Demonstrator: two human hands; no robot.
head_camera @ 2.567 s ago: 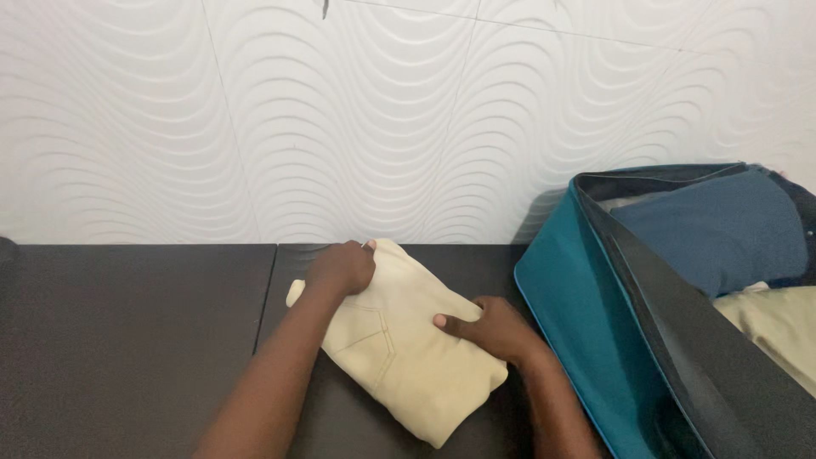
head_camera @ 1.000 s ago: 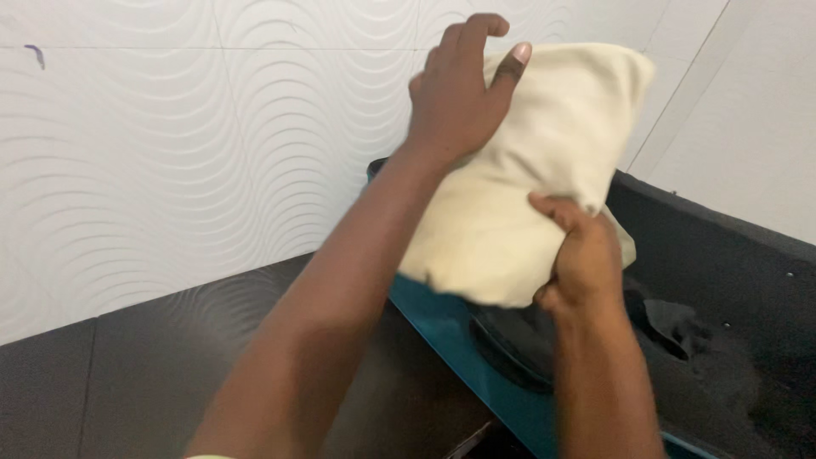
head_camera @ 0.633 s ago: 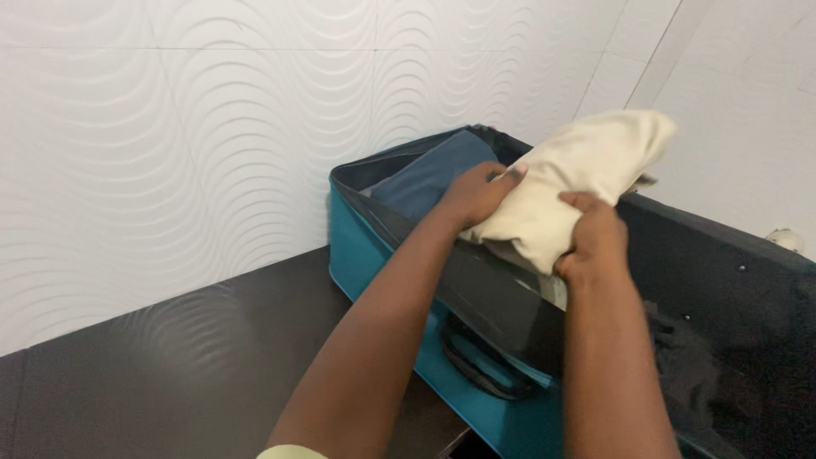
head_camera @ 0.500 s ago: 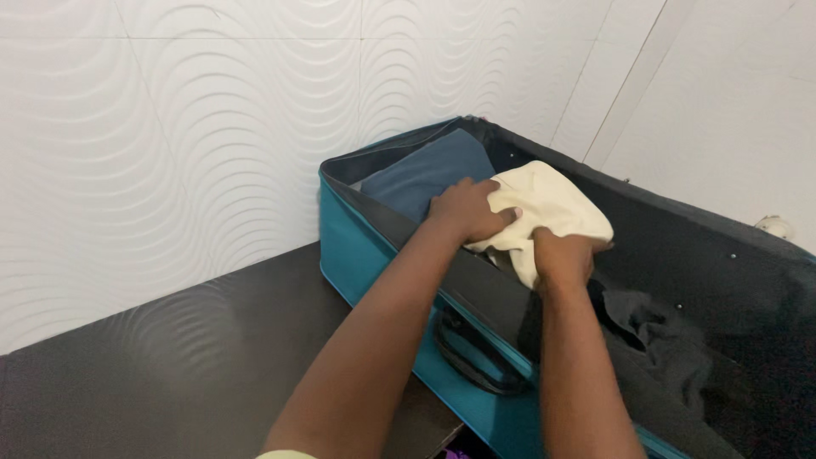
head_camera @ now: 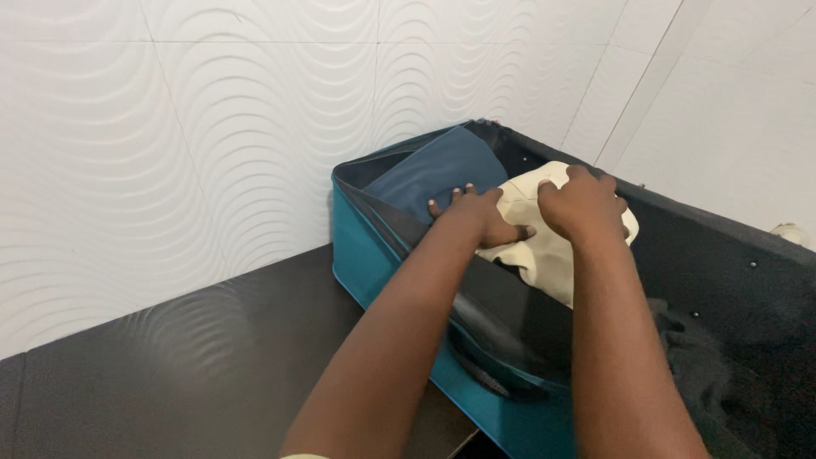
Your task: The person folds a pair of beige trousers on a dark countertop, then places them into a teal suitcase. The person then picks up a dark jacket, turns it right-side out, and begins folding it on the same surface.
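Inside the open teal fabric suitcase (head_camera: 374, 255), beside a folded navy garment (head_camera: 433, 170), left hand (head_camera: 472, 217) and right hand (head_camera: 582, 204) press flat, fingers spread, on the folded cream cloth (head_camera: 544, 255), its length running toward the suitcase's near edge.

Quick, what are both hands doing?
Left hand: pressing flat on the folded cream cloth garment.
Right hand: curled on it, grip unclear.
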